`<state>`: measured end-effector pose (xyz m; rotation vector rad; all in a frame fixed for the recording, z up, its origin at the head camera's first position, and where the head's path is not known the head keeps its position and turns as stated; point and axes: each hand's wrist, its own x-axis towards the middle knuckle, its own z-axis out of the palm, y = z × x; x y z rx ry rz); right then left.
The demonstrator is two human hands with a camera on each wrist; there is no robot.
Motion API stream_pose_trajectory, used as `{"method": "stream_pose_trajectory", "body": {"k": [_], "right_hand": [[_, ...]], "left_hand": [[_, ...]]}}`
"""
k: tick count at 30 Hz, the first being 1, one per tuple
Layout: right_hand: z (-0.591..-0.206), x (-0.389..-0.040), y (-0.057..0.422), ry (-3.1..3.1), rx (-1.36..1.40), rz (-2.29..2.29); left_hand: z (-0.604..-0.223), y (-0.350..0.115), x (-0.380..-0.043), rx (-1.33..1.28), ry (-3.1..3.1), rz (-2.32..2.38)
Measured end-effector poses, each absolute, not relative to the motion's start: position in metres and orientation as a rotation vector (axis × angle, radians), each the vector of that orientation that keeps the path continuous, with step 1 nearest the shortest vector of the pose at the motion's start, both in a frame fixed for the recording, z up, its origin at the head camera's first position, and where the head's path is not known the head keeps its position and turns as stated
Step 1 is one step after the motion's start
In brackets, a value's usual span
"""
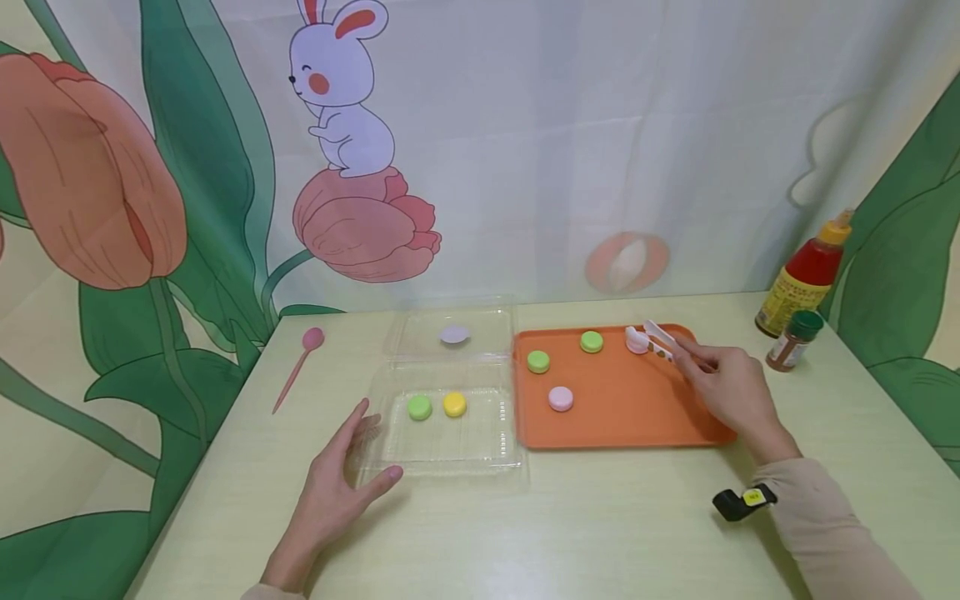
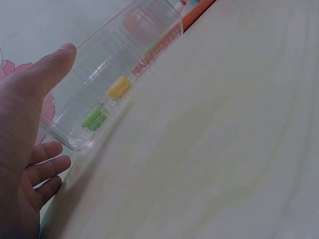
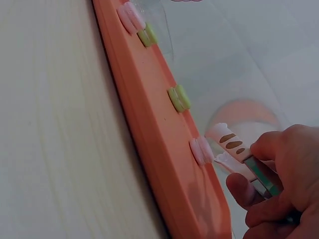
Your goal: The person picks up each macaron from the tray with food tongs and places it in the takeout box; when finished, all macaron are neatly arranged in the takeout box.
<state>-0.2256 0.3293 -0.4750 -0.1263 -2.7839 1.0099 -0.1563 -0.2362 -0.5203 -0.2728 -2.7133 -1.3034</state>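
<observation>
1. At the far right part of the orange tray (image 1: pixel 622 425), a pink macaron (image 1: pixel 637 342) is lying just beside the tips of the white spotted tongs (image 3: pixel 244 154); whether they are touching it, I am not able to tell.
2. Right hand (image 1: pixel 731 387) is reaching over the tray's right end, fingers and thumb curling round the tongs. Tong tips are standing a little apart in the right wrist view, with nothing clearly between them.
3. Left hand (image 1: pixel 330 496) is hovering left of the tray, beyond the clear box (image 1: pixel 480 452), at that box's near left corner. Thumb and fingers are spreading wide, gripping nothing; contact with the box is staying unclear.
4. Three more macarons are resting on the tray: one green (image 1: pixel 537 362) by its left edge, another green (image 1: pixel 592 342) by its far edge, a second pink (image 1: pixel 560 399) towards its near left.
5. Left of the tray, the box is lying unfolded, lid leaning away; its base is holding a green macaron (image 1: pixel 419 407) and a yellow macaron (image 1: pixel 454 405).
6. Progress, judging by the split: transfer from tray to box is seeming about a third done, two macarons sitting inside, four remaining on the tray. Lid closing, if wanted, is also remaining.
7. Right of the tray, a sauce bottle (image 1: pixel 801 283) and a small jar (image 1: pixel 793 342) are standing; far left of it, a pink spoon (image 1: pixel 300 367) is lying.
</observation>
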Motion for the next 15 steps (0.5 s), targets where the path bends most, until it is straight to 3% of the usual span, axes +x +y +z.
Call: {"method": "stream_pose_trajectory", "body": {"k": [15], "right_hand": [[-0.4742,-0.2237,0.3232,-2.941,-0.147,0.905]], "left_hand": [[-0.5195,-0.2362,-0.1565,-0.28,-2.706,-1.316]]}}
